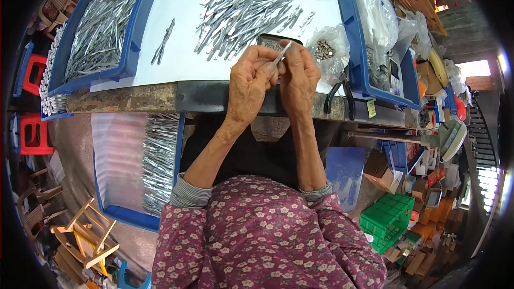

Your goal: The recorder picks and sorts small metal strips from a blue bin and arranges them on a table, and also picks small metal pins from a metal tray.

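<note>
A slim silver metal piece [282, 53] is pinched between the fingers of my left hand [248, 81] and my right hand [300, 77], at the table's near edge. Its upper tip points up and to the right; my fingers cover the lower part. Just behind my hands sits a small dark tray [266, 38] with tiny parts in it, partly hidden. A wide heap of similar slim metal pieces [235, 13] lies on the white sheet [176, 0] beyond. To my right, a clear plastic bag [338, 40] holds small round metal parts.
Dark-handled pliers [349, 96] rest on the right front edge beside a blue bin [348, 16] with plastic bags. A blue tray [134, 37] full of metal pieces stands left. Below the table is another blue tray [120, 215]. A green crate [386, 219] stands lower right.
</note>
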Tool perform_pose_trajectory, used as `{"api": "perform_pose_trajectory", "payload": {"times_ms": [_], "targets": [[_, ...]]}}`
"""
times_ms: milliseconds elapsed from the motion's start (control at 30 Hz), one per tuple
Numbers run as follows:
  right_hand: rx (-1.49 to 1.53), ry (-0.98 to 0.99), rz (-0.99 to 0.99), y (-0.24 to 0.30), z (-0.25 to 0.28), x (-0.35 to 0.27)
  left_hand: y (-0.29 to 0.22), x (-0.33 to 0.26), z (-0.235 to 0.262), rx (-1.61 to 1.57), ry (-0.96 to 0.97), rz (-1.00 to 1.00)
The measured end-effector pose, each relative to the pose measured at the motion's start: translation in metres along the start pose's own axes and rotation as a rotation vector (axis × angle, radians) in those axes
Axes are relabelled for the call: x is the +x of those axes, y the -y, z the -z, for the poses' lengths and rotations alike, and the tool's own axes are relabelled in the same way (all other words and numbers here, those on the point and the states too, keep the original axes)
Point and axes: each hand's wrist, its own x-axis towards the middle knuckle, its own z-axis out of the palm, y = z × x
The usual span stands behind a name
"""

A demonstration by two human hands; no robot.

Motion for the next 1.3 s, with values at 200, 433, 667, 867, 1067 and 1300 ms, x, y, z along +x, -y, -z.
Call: {"api": "perform_pose_trajectory", "payload": {"times_ms": [200, 433, 667, 867, 1067, 1300], "targets": [[-0.152, -0.022, 0.063, -0.004, -0.008, 0.000, 0.005, 0.002, 0.009, -0.031, 0.036, 0.012], [-0.169, 0.043, 0.048, -0.001, -0.015, -0.004, 0.008, 0.002, 0.010, -0.102, -0.008, 0.026], [-0.454, -0.113, 0.147, 0.001, -0.016, -0.005, 0.010, 0.003, 0.007, -0.070, -0.071, -0.012], [-0.398, -0.084, 0.274, 0.001, -0.019, -0.007, 0.012, 0.001, 0.003, -0.020, -0.037, -0.003], [-0.498, -0.136, 0.301, -0.003, -0.023, -0.009, 0.021, 0.000, -0.001, 0.104, -0.082, -0.056], [-0.734, -0.220, 0.428, -0.009, -0.020, -0.005, 0.017, 0.000, -0.005, 0.206, -0.079, -0.073]]}}
